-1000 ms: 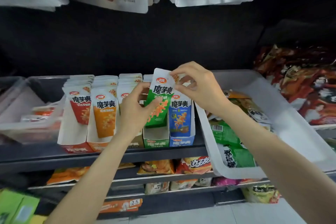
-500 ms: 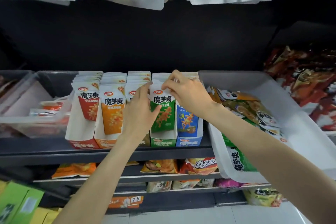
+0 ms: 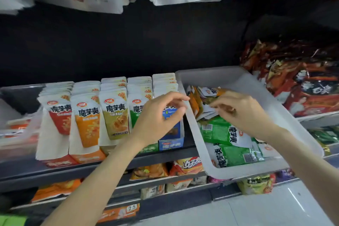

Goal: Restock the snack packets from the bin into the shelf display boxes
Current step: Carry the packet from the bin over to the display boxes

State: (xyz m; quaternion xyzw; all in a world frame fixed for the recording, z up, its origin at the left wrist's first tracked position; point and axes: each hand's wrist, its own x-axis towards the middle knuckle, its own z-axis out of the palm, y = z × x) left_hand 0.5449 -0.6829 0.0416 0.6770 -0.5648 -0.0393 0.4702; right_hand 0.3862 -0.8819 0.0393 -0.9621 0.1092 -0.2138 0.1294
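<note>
The right hand (image 3: 240,113) reaches into the pale grey plastic bin (image 3: 236,77), fingers curled over loose snack packets (image 3: 207,104); grip unclear. The left hand (image 3: 157,119) hovers empty, loosely curled, before the blue cardboard display box (image 3: 171,144).

Shop: stocked shelves (image 3: 165,156), price tag (image 3: 131,207)

Head view, single, wide-angle: worn at head height, faces forward and down, close to the shelf (image 3: 165,158) front; frame spans display boxes (image 3: 170,144), white bin (image 3: 238,172), floor strip below.
</note>
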